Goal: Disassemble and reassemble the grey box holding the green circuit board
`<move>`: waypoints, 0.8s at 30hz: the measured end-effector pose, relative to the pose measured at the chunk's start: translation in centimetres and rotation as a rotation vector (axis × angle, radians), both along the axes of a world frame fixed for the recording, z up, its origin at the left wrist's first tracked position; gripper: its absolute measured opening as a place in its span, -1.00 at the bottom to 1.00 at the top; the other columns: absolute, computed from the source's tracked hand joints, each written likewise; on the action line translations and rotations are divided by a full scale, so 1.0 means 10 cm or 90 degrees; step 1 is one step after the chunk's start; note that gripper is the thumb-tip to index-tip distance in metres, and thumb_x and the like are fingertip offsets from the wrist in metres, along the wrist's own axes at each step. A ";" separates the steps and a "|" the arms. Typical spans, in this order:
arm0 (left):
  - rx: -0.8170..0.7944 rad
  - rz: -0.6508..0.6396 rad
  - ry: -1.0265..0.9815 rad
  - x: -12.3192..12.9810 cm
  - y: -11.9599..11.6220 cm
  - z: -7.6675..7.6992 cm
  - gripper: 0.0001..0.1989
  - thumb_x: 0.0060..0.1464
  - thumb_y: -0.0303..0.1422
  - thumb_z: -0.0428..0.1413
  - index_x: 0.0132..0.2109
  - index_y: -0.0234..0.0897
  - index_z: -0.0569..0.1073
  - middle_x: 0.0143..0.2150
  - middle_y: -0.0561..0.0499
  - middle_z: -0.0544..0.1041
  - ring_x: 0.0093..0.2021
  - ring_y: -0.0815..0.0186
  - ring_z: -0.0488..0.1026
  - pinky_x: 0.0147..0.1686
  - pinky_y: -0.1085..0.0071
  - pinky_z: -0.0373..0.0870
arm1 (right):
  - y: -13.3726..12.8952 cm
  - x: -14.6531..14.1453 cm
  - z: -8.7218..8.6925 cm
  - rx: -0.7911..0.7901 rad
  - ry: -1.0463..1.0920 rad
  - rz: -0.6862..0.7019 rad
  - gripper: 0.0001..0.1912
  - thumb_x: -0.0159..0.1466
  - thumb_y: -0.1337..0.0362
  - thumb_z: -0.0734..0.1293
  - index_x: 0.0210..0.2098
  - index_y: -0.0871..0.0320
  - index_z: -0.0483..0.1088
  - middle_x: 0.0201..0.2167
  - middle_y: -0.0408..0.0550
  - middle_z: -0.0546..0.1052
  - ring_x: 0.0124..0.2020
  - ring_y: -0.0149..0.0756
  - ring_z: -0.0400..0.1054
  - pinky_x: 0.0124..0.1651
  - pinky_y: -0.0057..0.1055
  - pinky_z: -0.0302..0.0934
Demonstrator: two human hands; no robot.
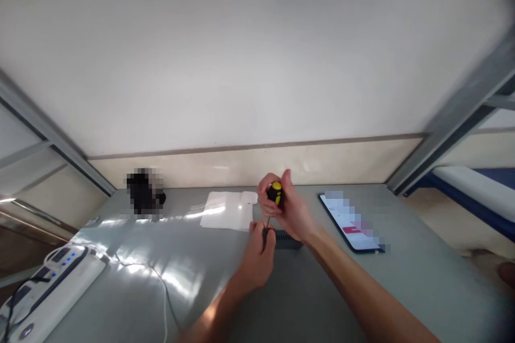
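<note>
A screwdriver (275, 193) with a black and yellow handle is gripped in my right hand (292, 206), thumb sticking up. Its thin shaft points down toward the left end of a dark slotted device (288, 239) on the table. My left hand (259, 257) is closed around that left end and steadies it beside the screwdriver's shaft. Where the tip meets the device is too small to make out. Just beyond my hands lies a white sheet of paper (225, 211), with a small white rounded object (249, 197) at its right corner.
A tablet (350, 222) with a lit screen lies to the right. On the left are a white power strip (60, 289) with blue lights, cables (164, 284) and a blurred black object (142, 193). A wall and metal posts (462, 96) bound the grey table (193, 295).
</note>
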State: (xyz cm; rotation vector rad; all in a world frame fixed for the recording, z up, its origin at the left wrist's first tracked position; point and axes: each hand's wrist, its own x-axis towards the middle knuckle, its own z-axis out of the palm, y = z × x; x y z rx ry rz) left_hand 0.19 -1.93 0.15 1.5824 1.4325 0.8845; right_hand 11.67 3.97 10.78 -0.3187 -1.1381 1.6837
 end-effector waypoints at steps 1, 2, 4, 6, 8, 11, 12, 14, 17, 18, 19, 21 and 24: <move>0.001 0.000 -0.006 0.00 0.00 0.01 -0.61 0.43 -0.17 -0.16 0.11 -0.27 0.44 0.15 -0.27 0.51 0.27 0.04 0.37 0.35 0.12 0.23 | 0.00 0.00 0.01 -0.009 -0.005 0.007 -0.42 0.41 -0.28 0.25 -0.36 0.12 0.40 -0.59 -0.30 0.16 -0.64 -0.53 -0.15 -0.56 -0.49 -0.19; 0.005 -0.001 -0.016 0.01 0.00 0.03 -0.60 0.43 -0.19 -0.15 0.16 -0.28 0.43 0.19 -0.28 0.50 0.30 0.03 0.35 0.36 0.10 0.21 | -0.01 0.01 0.02 -0.010 -0.016 0.012 -0.45 0.41 -0.24 0.29 -0.37 0.12 0.40 -0.56 -0.27 0.21 -0.62 -0.53 -0.06 -0.55 -0.49 -0.13; 0.018 -0.001 -0.040 0.02 -0.01 0.06 -0.59 0.43 -0.21 -0.15 0.24 -0.28 0.38 0.29 -0.28 0.44 0.36 0.04 0.30 0.40 0.09 0.17 | -0.04 0.01 0.03 0.004 -0.047 0.021 -0.52 0.37 -0.16 0.39 -0.38 0.13 0.41 -0.46 -0.19 0.34 -0.56 -0.48 0.16 -0.51 -0.47 0.03; 0.021 0.001 -0.057 0.03 -0.01 0.09 -0.57 0.44 -0.22 -0.16 0.28 -0.26 0.35 0.36 -0.26 0.39 0.41 0.06 0.26 0.43 0.09 0.14 | -0.06 0.02 0.04 0.027 -0.075 0.034 -0.53 0.37 -0.14 0.40 -0.38 0.13 0.40 -0.35 -0.10 0.44 -0.47 -0.40 0.32 -0.47 -0.43 0.16; 0.003 0.010 -0.063 0.03 -0.02 0.09 -0.56 0.44 -0.21 -0.16 0.31 -0.26 0.33 0.41 -0.26 0.34 0.46 0.06 0.20 0.45 0.10 0.10 | -0.08 0.03 0.04 0.041 -0.100 0.041 -0.54 0.39 -0.13 0.38 -0.37 0.12 0.37 -0.23 -0.02 0.51 -0.43 -0.37 0.38 -0.45 -0.42 0.21; -0.025 0.014 -0.063 0.03 -0.02 0.06 -0.53 0.44 -0.19 -0.16 0.33 -0.28 0.33 0.44 -0.27 0.30 0.51 0.04 0.12 0.47 0.09 0.05 | -0.08 0.03 0.05 0.050 -0.111 0.036 -0.57 0.37 -0.10 0.43 -0.33 0.08 0.27 -0.19 -0.08 0.54 -0.52 -0.46 0.34 -0.54 -0.48 0.08; -0.031 0.011 -0.060 0.03 -0.02 0.05 -0.54 0.44 -0.19 -0.17 0.30 -0.27 0.36 0.42 -0.27 0.33 0.50 0.04 0.14 0.46 0.09 0.06 | -0.07 0.03 0.05 0.048 -0.103 0.029 -0.56 0.36 -0.09 0.44 -0.33 0.06 0.22 -0.28 -0.16 0.50 -0.57 -0.50 0.27 -0.56 -0.50 0.00; -0.039 0.005 -0.051 0.02 -0.02 0.02 -0.57 0.43 -0.18 -0.18 0.19 -0.26 0.44 0.31 -0.26 0.44 0.43 0.04 0.24 0.42 0.12 0.12 | -0.05 0.02 0.04 0.039 -0.084 0.008 -0.54 0.38 -0.09 0.42 -0.34 0.04 0.16 -0.49 -0.32 0.32 -0.63 -0.55 0.04 -0.55 -0.52 -0.14; -0.038 0.013 -0.042 0.01 -0.02 0.01 -0.63 0.43 -0.19 -0.17 0.03 -0.24 0.47 0.15 -0.24 0.51 0.27 0.08 0.38 0.34 0.19 0.22 | -0.01 0.02 0.01 0.033 -0.079 -0.021 -0.59 0.45 -0.15 0.31 -0.26 0.03 0.24 -0.54 -0.36 0.15 -0.59 -0.51 -0.13 -0.49 -0.47 -0.17; -0.032 0.016 -0.042 0.01 -0.02 0.01 -0.65 0.43 -0.20 -0.17 0.00 -0.23 0.45 0.11 -0.22 0.51 0.22 0.10 0.40 0.33 0.21 0.23 | 0.00 0.02 0.00 0.035 -0.080 -0.027 -0.60 0.46 -0.18 0.27 -0.20 0.02 0.28 -0.51 -0.34 0.17 -0.58 -0.49 -0.12 -0.47 -0.46 -0.15; -0.026 0.017 -0.044 0.01 -0.02 0.02 -0.67 0.43 -0.20 -0.17 -0.03 -0.22 0.44 0.08 -0.21 0.50 0.19 0.12 0.40 0.32 0.22 0.23 | 0.01 0.02 0.00 0.038 -0.082 -0.033 -0.60 0.46 -0.19 0.25 -0.16 0.02 0.32 -0.49 -0.32 0.19 -0.56 -0.48 -0.09 -0.45 -0.44 -0.12; -0.014 0.015 -0.054 0.01 -0.03 0.04 -0.70 0.44 -0.21 -0.18 -0.05 -0.20 0.40 0.04 -0.18 0.48 0.16 0.14 0.39 0.31 0.23 0.22 | 0.01 0.03 0.00 0.039 -0.094 -0.044 -0.60 0.48 -0.17 0.24 -0.16 0.04 0.35 -0.46 -0.29 0.21 -0.54 -0.46 -0.04 -0.41 -0.40 -0.10; -0.013 0.008 -0.069 0.01 -0.03 0.06 -0.74 0.44 -0.23 -0.18 -0.07 -0.19 0.36 -0.01 -0.15 0.43 0.11 0.15 0.38 0.27 0.24 0.23 | 0.00 0.07 0.04 0.038 -0.115 -0.042 -0.60 0.48 -0.09 0.29 -0.30 0.09 0.34 -0.43 -0.24 0.24 -0.50 -0.44 0.03 -0.39 -0.38 -0.11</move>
